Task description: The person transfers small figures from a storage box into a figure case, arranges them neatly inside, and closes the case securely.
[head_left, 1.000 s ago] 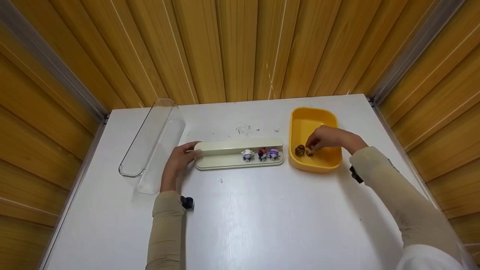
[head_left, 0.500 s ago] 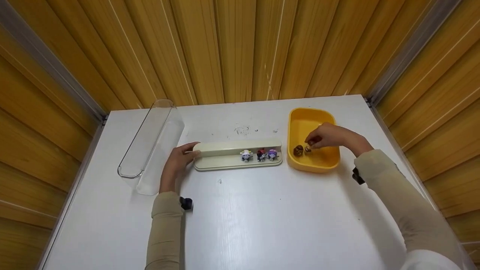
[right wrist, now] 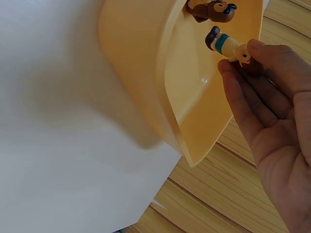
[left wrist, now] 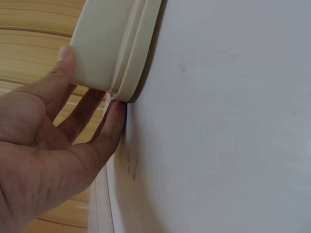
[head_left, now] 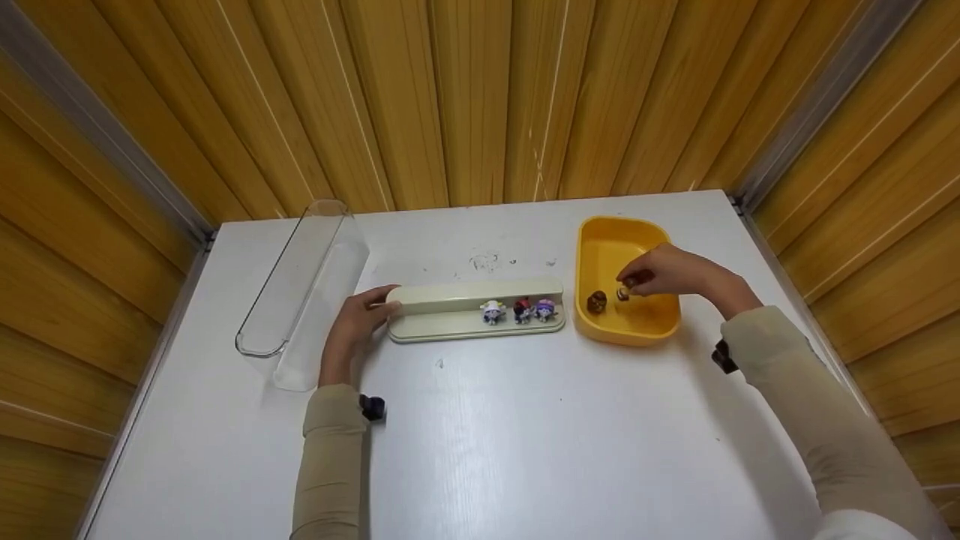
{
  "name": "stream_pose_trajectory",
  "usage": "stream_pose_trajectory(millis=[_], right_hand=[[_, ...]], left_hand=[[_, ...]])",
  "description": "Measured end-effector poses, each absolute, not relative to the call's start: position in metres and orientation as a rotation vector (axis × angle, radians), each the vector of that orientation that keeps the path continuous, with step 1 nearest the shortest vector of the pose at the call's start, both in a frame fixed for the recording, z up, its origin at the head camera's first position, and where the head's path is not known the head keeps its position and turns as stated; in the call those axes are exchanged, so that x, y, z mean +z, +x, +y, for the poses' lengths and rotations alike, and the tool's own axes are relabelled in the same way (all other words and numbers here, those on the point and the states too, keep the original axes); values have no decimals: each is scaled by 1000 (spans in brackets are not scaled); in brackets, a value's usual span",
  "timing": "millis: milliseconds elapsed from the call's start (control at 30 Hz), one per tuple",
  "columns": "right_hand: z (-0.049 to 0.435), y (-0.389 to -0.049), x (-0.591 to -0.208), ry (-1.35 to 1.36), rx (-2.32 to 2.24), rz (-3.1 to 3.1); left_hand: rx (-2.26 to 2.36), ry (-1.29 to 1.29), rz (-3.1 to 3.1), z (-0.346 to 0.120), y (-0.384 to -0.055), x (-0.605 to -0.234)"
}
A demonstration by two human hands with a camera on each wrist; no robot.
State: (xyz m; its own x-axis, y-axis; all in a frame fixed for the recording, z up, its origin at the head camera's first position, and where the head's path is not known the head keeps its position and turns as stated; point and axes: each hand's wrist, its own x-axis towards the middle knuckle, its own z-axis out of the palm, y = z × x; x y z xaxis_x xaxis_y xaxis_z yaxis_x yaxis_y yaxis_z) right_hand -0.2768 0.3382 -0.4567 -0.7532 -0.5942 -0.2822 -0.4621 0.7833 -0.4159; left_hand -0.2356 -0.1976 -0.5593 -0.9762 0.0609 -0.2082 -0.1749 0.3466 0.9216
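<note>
In the head view my left hand (head_left: 356,326) grips the left end of a long cream display base (head_left: 420,326) with a raised back step. The left wrist view shows thumb and fingertips against that end of the base (left wrist: 102,43). Three small figurines (head_left: 493,312) stand toward the base's right side, in white, red-black and purple. Over the yellow bin (head_left: 630,336), my right hand (head_left: 667,271) pinches a small figurine (right wrist: 228,44) by its head; it has a teal band and dark feet. A second brown figurine (head_left: 597,301) sits in the bin beside it.
A clear plastic cover (head_left: 289,285) lies at the left of the white table (head_left: 480,435). Wood-patterned panels (head_left: 472,97) rise behind the table and at both sides. The bin's walls stand around the right hand's fingertips.
My right hand has shifted slightly right within the bin, lifting the pinched figurine away from the brown one. The left hand and the cream display base stay in place.
</note>
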Motion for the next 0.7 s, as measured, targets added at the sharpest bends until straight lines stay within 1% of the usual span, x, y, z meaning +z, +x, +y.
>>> stream_pose_trajectory(millis=[200, 400, 700], right_hand=[[338, -275, -453, -814, -490, 2605], [338, -268, -449, -763, -513, 2605], [338, -261, -446, -773, -516, 2631]], left_hand=[[1729, -96, 2369, -197, -235, -560], [1700, -99, 2398, -197, -234, -559], [1678, -104, 2432, -196, -233, -556]])
